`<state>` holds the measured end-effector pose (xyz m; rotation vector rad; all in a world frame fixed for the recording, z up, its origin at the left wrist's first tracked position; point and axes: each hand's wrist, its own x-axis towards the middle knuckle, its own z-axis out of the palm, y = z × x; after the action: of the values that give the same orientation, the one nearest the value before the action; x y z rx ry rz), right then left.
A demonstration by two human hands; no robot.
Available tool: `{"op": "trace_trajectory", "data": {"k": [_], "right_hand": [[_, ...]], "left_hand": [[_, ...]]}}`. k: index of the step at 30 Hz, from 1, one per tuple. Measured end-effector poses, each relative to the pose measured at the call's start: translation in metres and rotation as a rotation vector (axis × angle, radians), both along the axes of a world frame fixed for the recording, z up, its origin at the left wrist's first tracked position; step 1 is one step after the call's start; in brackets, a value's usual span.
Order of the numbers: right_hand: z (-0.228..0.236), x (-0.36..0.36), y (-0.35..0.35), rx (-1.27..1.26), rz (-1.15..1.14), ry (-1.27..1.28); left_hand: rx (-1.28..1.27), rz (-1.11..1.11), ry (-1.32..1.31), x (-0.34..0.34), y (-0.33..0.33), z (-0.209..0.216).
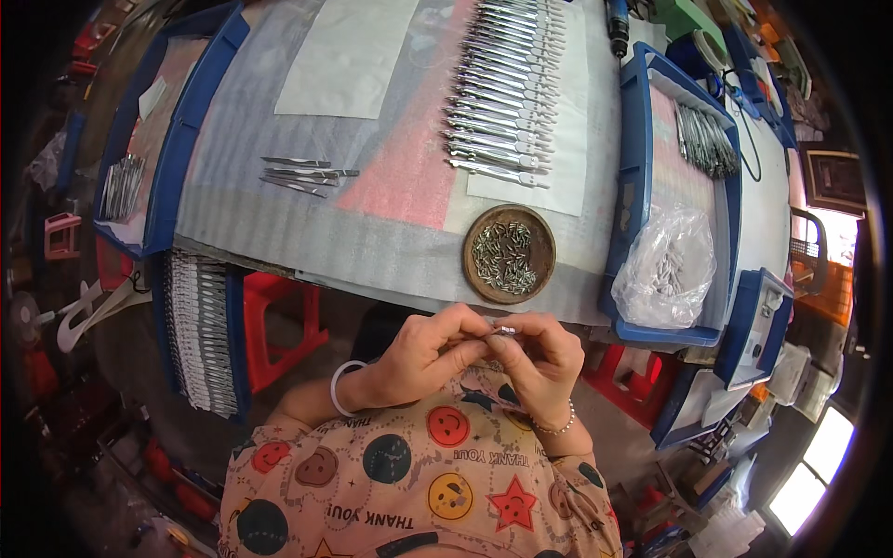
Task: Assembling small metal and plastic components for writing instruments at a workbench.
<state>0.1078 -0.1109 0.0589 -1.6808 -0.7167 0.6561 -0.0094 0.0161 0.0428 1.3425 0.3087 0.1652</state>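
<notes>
My left hand [423, 361] and my right hand [541, 358] meet just in front of the table's near edge. Both are closed, thumbs and fingertips pinched around a small shiny metal piece [504, 331]. Fingers cover most of that piece, so its exact kind does not show. Just beyond my hands, a round brown bowl [472, 275] holds many small metal pins [507, 253]. Farther off, a long row of slim silver metal tools [507, 116] lies side by side on white sheets. Several loose slim metal pieces [302, 174] rest on the table to the left.
Blue trays flank the table: the left tray [186, 130] contains metal pieces, the right tray [633, 177] a clear plastic bag [665, 265] of parts. A blue-black power tool [618, 26] lies at the far right. Red stools [270, 321] stand below the table edge.
</notes>
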Motion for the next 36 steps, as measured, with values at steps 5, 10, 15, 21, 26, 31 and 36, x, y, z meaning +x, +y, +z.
{"op": "trace_trajectory", "data": {"k": [5,10,15,21,26,31,36], "right_hand": [[0.0025,0.0012,-0.0004,-0.051,0.016,0.05],[0.0025,0.0028,0.0025,-0.046,0.021,0.04],[0.0022,0.0036,0.0043,-0.047,0.026,0.083],[0.0027,0.0044,0.001,-0.053,0.048,0.08],[0.0028,0.0067,-0.0006,-0.02,0.077,-0.003],[0.0058,0.008,-0.0012,-0.029,0.089,0.026],[0.0028,0.0064,-0.0044,-0.01,0.062,0.03]], "left_hand": [[0.02,-0.017,0.024,0.0005,0.0026,0.0039],[-0.002,-0.023,0.035,0.0023,0.0035,0.0036],[-0.064,0.0,0.024,0.001,0.0034,-0.0006],[-0.063,0.015,-0.012,0.0007,0.001,-0.0014],[-0.071,0.017,-0.021,0.0004,-0.0034,-0.0038],[-0.054,0.025,-0.035,0.0021,-0.0046,-0.002],[0.043,-0.033,-0.047,0.0047,-0.0006,0.002]]}}
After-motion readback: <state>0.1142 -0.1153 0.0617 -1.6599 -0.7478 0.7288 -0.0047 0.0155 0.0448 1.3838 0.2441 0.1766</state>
